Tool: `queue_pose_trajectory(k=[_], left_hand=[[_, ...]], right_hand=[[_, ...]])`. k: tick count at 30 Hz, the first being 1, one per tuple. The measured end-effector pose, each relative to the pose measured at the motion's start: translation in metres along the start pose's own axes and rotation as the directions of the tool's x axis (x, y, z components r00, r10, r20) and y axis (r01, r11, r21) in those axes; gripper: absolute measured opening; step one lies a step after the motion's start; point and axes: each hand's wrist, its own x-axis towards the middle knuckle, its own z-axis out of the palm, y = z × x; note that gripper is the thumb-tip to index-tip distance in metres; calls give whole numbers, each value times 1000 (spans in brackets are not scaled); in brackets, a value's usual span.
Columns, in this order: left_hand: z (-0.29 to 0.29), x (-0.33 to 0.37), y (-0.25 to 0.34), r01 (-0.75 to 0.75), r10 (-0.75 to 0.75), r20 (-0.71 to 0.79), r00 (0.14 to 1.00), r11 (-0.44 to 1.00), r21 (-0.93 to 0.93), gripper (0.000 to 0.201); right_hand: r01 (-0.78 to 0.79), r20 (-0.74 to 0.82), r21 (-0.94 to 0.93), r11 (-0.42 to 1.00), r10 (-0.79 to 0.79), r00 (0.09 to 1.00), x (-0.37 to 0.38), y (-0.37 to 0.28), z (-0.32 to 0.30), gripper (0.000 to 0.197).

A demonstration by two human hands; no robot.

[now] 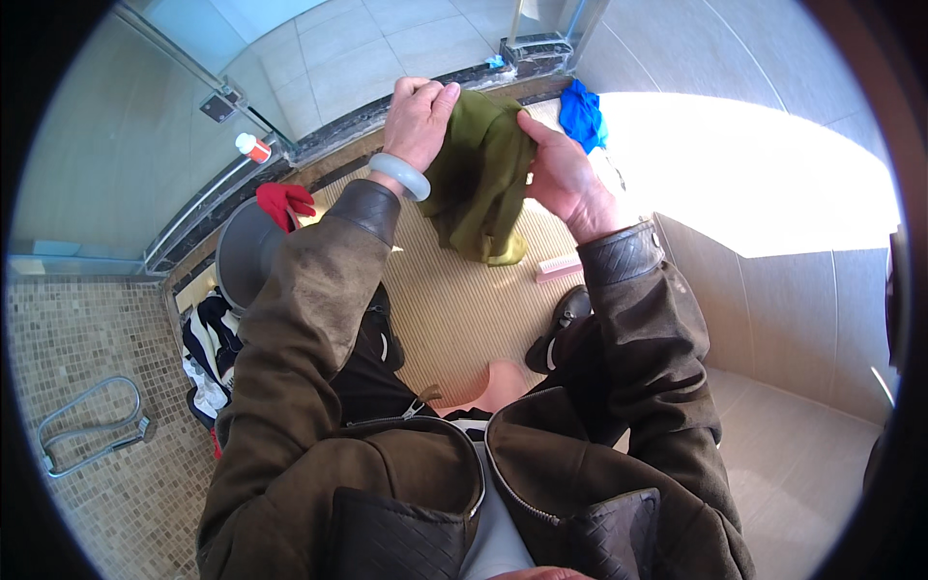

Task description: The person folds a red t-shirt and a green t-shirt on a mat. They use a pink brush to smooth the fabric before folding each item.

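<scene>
An olive-green cloth garment hangs in folds between my two hands, above the ribbed beige mat. My left hand, with a pale bangle at the wrist, is closed on the garment's upper left edge. On the other side my right hand holds the right edge, thumb on top and the fingers partly hidden behind the cloth. The lower end dangles loose, lit yellowish. Just below my right hand, a pink brush lies on the mat.
At the left stands a grey basin with a red cloth over its rim. Dark and white clothes lie beside it. A white-and-orange bottle is by the glass door. Blue cloth lies at the far right; a metal shower hose rests on mosaic tiles.
</scene>
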Motion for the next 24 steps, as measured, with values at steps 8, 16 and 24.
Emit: queue_pose_trajectory(k=[8,16,24], left_hand=[[4,-18,33,37,93,534,840,973,-228,65],[-32,11,35,327,9,622,783,845,-424,26],[-66,27,17,519,-35,526,850,231,-823,25]], right_hand=[[281,36,-244,928,-281,959,16,1,-10,38],[310,307,-574,758,-151,940,24,14,-20,63],[446,412,-773,452,-177,894,30,20,-31,60]])
